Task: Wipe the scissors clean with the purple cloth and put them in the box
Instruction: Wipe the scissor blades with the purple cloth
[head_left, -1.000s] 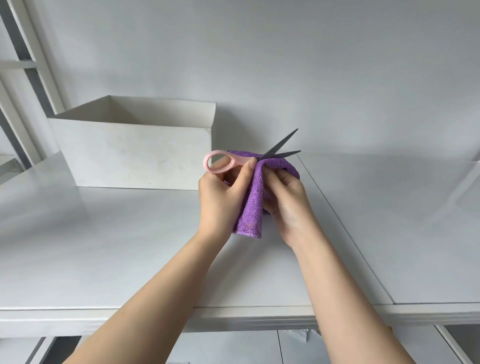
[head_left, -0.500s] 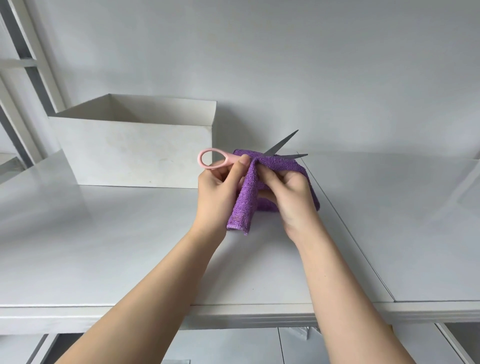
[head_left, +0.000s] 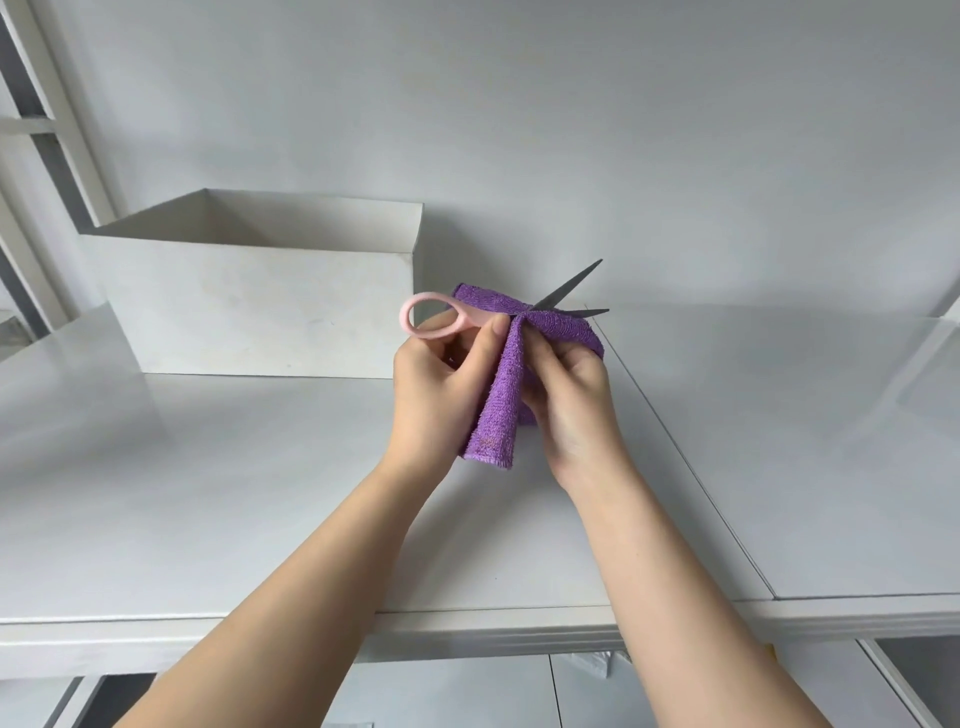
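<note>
— Where were the scissors (head_left: 563, 291)?

— Held above the white table (head_left: 234, 493), their blades parted and pointing up and to the right. The left hand (head_left: 436, 395) curled its grip round the pink handle loop, thumb pressed along the shank. The right hand (head_left: 571, 400) pinched the purple cloth (head_left: 498, 405) against the blades near the pivot; the cloth's loose edge hung down between the two hands.

— And the box (head_left: 249, 306)?

— It stood open-topped on the table to the left of the hands, against the wall, its near right corner just beside the handle loop. Whether anything lay inside, I could not tell.

— Room to move?

— Bare tabletop lay before the box and under the forearms, up to the table's front edge. A seam ran diagonally on the right, where a second surface (head_left: 779, 441) adjoined.
</note>
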